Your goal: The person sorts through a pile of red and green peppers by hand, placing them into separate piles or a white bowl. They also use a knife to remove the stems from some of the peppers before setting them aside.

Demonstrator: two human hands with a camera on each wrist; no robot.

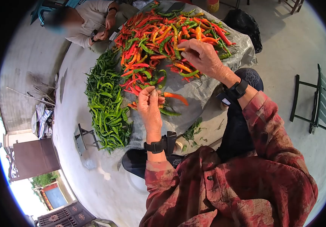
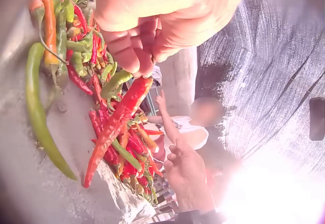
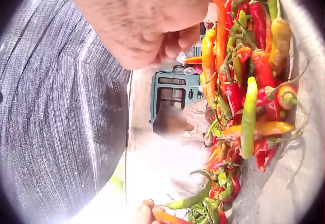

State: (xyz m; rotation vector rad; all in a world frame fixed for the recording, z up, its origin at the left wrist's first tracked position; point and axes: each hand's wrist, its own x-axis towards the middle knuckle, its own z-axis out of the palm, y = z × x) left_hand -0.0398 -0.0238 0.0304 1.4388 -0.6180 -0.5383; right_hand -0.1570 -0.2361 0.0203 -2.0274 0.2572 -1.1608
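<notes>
In the head view, the left hand [image 1: 150,113] pinches the stem end of an orange-red chili [image 1: 176,98], which points right above the grey sheet [image 1: 187,113]. The left wrist view shows this chili [image 2: 119,125] hanging from the fingertips of the left hand [image 2: 167,10]. Over the near side of the mixed red, orange and green pile [image 1: 159,34], the right hand [image 1: 206,60] has its thumb and fingers together on a small orange chili [image 1: 180,49]. Beside the curled fingers of the right hand [image 3: 142,26], an orange tip [image 3: 193,60] shows; the rest is hidden.
A long heap of green chilies [image 1: 108,109] lies left of the mixed pile. Another person [image 1: 94,22] sits at the far left side. A black bag [image 1: 244,26] stands at the back right, a folding chair [image 1: 320,100] at the right, and a small stool [image 1: 83,140] at the left.
</notes>
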